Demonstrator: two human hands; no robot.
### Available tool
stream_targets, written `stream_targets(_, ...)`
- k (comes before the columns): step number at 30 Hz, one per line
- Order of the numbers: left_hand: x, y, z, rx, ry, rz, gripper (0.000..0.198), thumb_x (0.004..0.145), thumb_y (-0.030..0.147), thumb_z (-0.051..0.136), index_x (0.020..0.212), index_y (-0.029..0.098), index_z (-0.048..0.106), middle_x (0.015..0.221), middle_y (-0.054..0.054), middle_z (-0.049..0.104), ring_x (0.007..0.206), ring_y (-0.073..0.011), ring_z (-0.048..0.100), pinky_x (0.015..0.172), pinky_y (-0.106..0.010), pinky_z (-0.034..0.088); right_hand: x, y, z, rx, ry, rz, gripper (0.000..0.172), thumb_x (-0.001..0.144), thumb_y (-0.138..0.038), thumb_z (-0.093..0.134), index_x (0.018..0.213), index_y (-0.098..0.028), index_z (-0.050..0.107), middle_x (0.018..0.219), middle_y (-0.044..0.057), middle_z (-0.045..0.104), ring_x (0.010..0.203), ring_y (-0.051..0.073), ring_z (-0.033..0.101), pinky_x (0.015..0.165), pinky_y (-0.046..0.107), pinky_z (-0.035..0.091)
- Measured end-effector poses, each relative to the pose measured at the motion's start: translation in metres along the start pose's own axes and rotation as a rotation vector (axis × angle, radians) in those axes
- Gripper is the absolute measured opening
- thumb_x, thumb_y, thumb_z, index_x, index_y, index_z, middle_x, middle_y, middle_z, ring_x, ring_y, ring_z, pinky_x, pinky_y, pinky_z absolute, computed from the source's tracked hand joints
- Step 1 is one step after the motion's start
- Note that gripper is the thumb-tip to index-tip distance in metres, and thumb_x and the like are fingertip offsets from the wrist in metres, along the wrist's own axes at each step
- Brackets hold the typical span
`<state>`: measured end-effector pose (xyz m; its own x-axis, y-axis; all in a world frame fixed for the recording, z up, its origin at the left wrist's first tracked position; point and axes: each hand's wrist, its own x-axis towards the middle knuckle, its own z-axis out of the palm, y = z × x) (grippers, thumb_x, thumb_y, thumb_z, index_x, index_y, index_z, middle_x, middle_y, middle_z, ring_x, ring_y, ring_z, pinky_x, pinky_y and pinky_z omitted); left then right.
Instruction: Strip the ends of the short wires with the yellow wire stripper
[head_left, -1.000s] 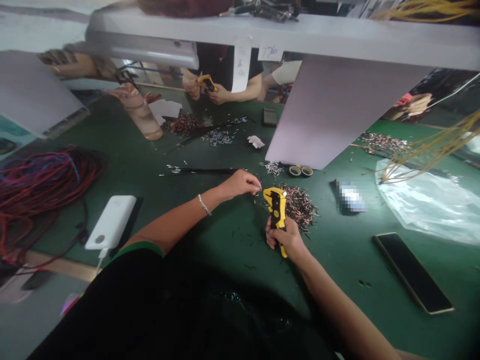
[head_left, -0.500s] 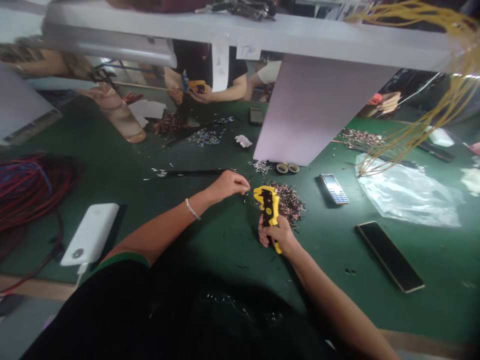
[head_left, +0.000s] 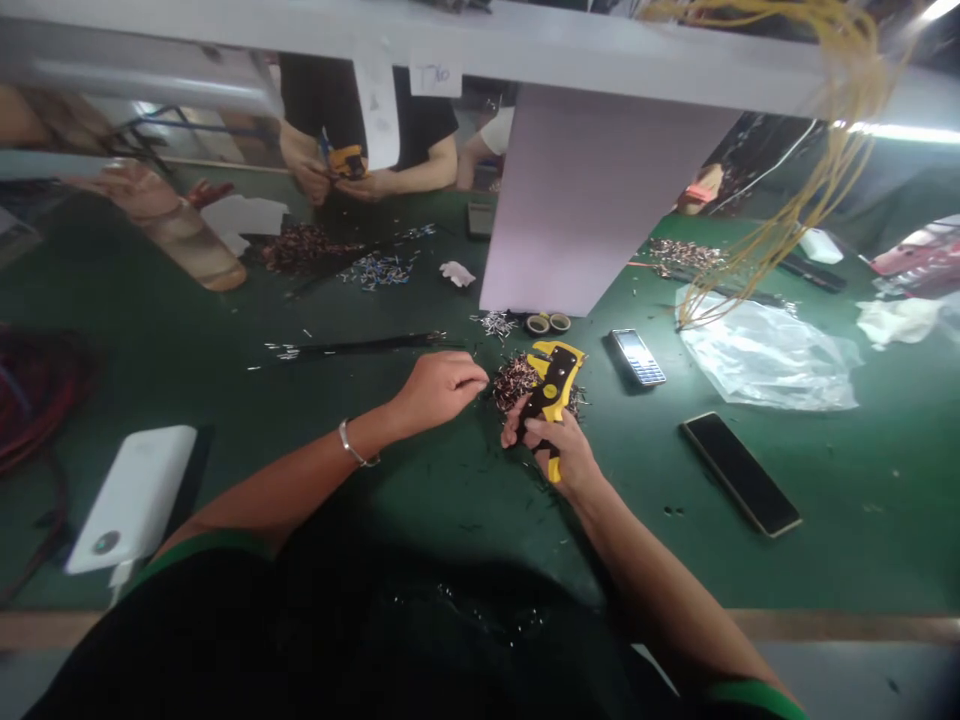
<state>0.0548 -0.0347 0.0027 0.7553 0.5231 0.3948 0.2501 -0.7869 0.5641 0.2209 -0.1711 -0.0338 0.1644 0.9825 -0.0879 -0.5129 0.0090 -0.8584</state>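
Note:
In my right hand (head_left: 559,440) is a yellow and black wire stripper (head_left: 553,385), its jaws pointing away from me. It stands over a heap of short dark and coppery wire pieces (head_left: 514,385). My left hand (head_left: 442,388) is pinched closed just left of the stripper, apart from it; whatever its fingertips hold is too small to make out. Beyond that hand lies a bundle of thin black wires (head_left: 360,345) with pale ends. A small pile of silvery bits (head_left: 495,324) sits beside two round rolls (head_left: 547,323).
A white power bank (head_left: 135,495) lies at left, near red cables (head_left: 37,400). On the right are a keypad phone (head_left: 637,358), a dark smartphone (head_left: 741,472) and a clear plastic bag (head_left: 765,350). A pale upright panel (head_left: 577,200) supports the shelf. Across the table a person holds another yellow tool.
My view has shifted to the right. The stripper has tilted rightward over the heap, and my left hand has turned and drawn slightly nearer to me, still pinched.

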Motion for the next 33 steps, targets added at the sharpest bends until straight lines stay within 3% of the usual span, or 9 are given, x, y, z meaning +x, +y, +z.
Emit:
stream_targets(6,-0.010,0.013,0.014,0.186,-0.075,0.141,0.026,0.091,0.018,0.048,0.079,0.019,0.071,0.075,-0.005,0.070,0.072,-0.0160,0.061,0.066,-0.028,0.044,0.000,0.001,0.001,0.058,-0.002,-0.005,0.019,0.071,-0.021,0.070,0.088,-0.017,0.062,0.070,0.001,0.063,0.061,0.018,0.060,0.064,0.038,0.053)
stream_targets(17,-0.015,0.020,0.024,0.189,-0.129,0.194,0.026,0.091,0.018,0.048,0.077,0.019,0.070,0.076,-0.005,0.070,0.070,-0.0154,0.060,0.065,-0.028,0.044,0.005,0.012,-0.007,0.034,0.042,-0.028,0.021,0.061,-0.012,0.066,0.079,-0.018,0.058,0.064,-0.003,0.059,0.051,0.015,0.057,0.055,0.037,0.054)
stream_targets(33,-0.016,0.022,0.025,0.339,0.030,0.340,0.029,0.092,0.015,0.046,0.069,0.018,0.065,0.062,-0.001,0.060,0.058,-0.0133,0.052,0.054,-0.027,0.037,0.008,0.017,-0.010,0.023,0.023,-0.064,0.023,0.058,-0.009,0.063,0.079,-0.018,0.058,0.060,-0.004,0.059,0.048,0.014,0.055,0.051,0.034,0.052)
